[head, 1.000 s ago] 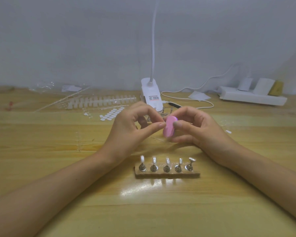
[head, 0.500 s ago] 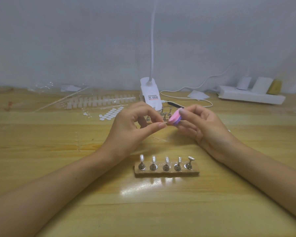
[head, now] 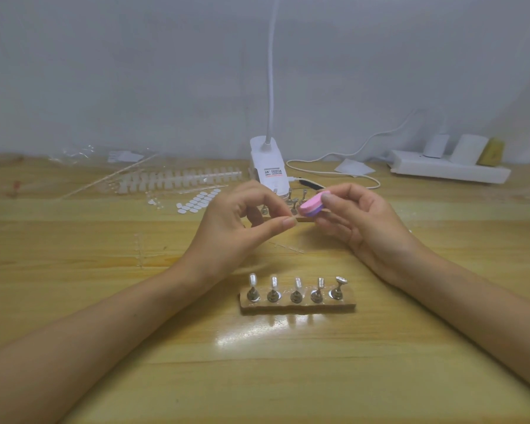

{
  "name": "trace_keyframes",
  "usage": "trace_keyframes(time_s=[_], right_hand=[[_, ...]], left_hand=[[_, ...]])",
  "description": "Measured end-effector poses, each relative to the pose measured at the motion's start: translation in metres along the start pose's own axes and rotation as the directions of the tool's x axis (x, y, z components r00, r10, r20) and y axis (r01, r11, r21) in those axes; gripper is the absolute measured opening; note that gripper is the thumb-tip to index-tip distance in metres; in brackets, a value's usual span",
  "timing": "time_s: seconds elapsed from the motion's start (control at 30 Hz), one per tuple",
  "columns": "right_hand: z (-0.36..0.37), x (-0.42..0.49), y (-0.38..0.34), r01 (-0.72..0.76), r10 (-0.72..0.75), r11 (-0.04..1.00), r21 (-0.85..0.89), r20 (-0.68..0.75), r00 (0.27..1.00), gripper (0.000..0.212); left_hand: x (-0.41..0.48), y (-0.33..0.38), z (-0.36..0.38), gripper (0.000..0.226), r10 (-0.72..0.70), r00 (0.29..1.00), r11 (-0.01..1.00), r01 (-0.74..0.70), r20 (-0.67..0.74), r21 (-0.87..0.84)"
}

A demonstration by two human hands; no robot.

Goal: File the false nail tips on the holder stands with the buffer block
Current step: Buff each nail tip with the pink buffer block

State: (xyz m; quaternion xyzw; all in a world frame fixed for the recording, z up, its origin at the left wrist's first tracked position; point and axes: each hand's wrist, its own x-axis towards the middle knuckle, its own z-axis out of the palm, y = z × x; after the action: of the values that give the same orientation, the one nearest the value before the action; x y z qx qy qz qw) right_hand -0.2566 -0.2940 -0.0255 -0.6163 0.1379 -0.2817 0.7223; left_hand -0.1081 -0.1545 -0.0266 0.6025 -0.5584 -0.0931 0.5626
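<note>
Turned and raised a little since a second ago: buffer block (head: 311, 206), then broad pink face to camera, now tipped with purple edge showing. Pinched at its right end by right hand (head: 367, 228), forefinger on top, other fingers beneath. Left hand (head: 230, 231) close beside, thumb and forefinger drawn together just short of block; contents of that pinch hidden, cannot tell. Block judged light, foam-cored, slightly yielding, gritty enough not to slip; best gripped by the narrow ends, broad faces left free. Nail tips (head: 253, 280) upright on near holder (head: 297, 306) on desk (head: 288, 377), below both hands, untouched. Judged thin, brittle, lightly seated; to be steadied at the metal stand, not the tip. Second holder (head: 306, 221) partly hidden behind hands.
</note>
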Motion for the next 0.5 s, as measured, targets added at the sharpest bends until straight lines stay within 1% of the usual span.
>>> trace_keyframes(time_s=[0.03,0.1,0.13,0.2,0.23,0.27,0.33,0.37,0.43,0.47,0.5], right_hand=[[-0.0007,-0.0002,-0.0002,-0.008,0.010,0.999,-0.033,0.043,0.999,0.023],[0.0015,-0.0026,0.0006,-0.012,0.038,0.990,-0.142,0.183,0.982,0.019],[0.0021,-0.0025,0.0015,-0.003,0.030,0.990,-0.142,0.190,0.981,0.018],[0.0017,-0.0010,0.0004,0.008,-0.004,0.999,-0.048,0.080,0.997,0.020],[0.0002,-0.0003,0.0003,0.009,-0.007,1.000,-0.025,0.057,0.998,0.021],[-0.0004,0.0000,0.0002,0.001,0.002,0.999,-0.041,0.087,0.996,0.020],[0.0013,-0.0007,0.0013,-0.004,0.030,0.991,-0.133,0.201,0.979,0.021],[0.0017,-0.0005,0.0023,0.005,0.023,0.990,-0.138,0.202,0.979,0.021],[0.0011,0.0000,0.0011,0.012,-0.007,0.998,-0.059,0.093,0.996,0.020],[-0.0003,0.0003,0.0008,0.006,-0.004,0.999,-0.038,0.073,0.997,0.019],[-0.0008,0.0001,0.0009,-0.009,0.015,0.998,-0.057,0.108,0.994,0.018]], left_hand=[[0.0001,-0.0003,-0.0002,0.007,-0.002,1.000,1.000,0.002,-0.006,-0.005],[0.0005,-0.0011,-0.0010,0.006,-0.006,1.000,1.000,0.006,-0.008,-0.015],[0.0007,-0.0012,-0.0011,0.006,-0.005,1.000,1.000,0.005,-0.003,-0.017],[0.0007,-0.0009,-0.0008,0.007,-0.005,1.000,1.000,0.005,0.005,-0.014],[0.0006,-0.0009,-0.0008,0.008,-0.002,1.000,1.000,0.002,0.004,-0.009],[0.0004,-0.0011,-0.0008,0.007,0.002,1.000,1.000,-0.002,0.002,-0.004],[0.0004,-0.0019,-0.0011,0.007,0.000,1.000,1.000,0.000,0.000,-0.001],[0.0005,-0.0022,-0.0011,0.007,-0.006,1.000,1.000,0.006,0.001,-0.005],[0.0003,-0.0023,-0.0010,0.009,-0.012,1.000,1.000,0.012,0.004,-0.011],[0.0002,-0.0023,-0.0010,0.009,-0.012,1.000,1.000,0.012,0.002,-0.010],[0.0001,-0.0023,-0.0011,0.009,-0.013,1.000,1.000,0.013,-0.001,-0.009]])
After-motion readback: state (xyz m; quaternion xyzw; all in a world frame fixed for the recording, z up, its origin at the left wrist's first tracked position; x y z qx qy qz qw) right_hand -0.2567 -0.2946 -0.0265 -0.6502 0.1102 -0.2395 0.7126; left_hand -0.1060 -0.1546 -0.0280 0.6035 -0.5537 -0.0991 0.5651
